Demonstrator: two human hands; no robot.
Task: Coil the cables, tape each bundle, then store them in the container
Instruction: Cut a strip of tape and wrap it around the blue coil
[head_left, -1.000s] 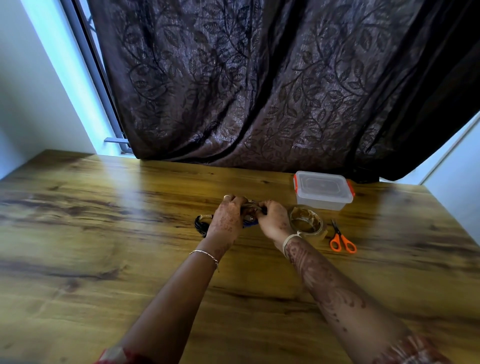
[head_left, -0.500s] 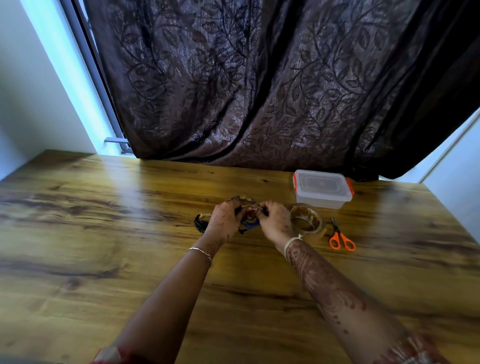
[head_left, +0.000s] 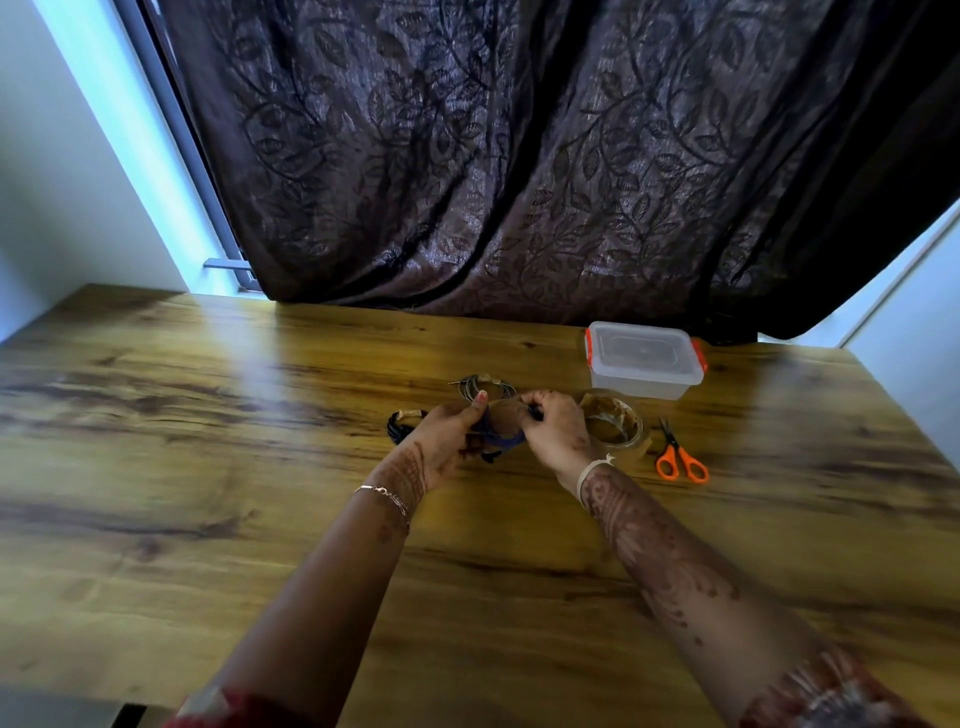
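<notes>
Fingers of the left hand (head_left: 451, 435) and the right hand (head_left: 557, 431) are pinched in on the same small blue cable coil (head_left: 497, 435), held just above the wooden table (head_left: 208, 467) between the two hands. A strip of clear tape (head_left: 501, 404) seems to stretch across the top of the coil from one hand to the other, though it is thin and hard to make out.

Judging by its size, the coil should be light and springy: soft enough to bend, but inclined to unwind if the pinch slackens. The safest hold looks to be across the gathered loops on opposite sides, leaving the middle free for the tape. The tape itself will likely cling to skin and fold onto itself, so it wants handling by its ends.

Beyond the left hand lies a black cable bundle (head_left: 402, 423), already banded with tape; behind both hands sits a grey cable bundle (head_left: 480, 385), also banded. That makes three cable coils. Just beside the right hand is one tape roll (head_left: 613, 418), then one pair of orange-handled scissors (head_left: 680, 460). Farther back stands one clear plastic container (head_left: 644, 364), its lid on and its orange clips at the sides.
</notes>
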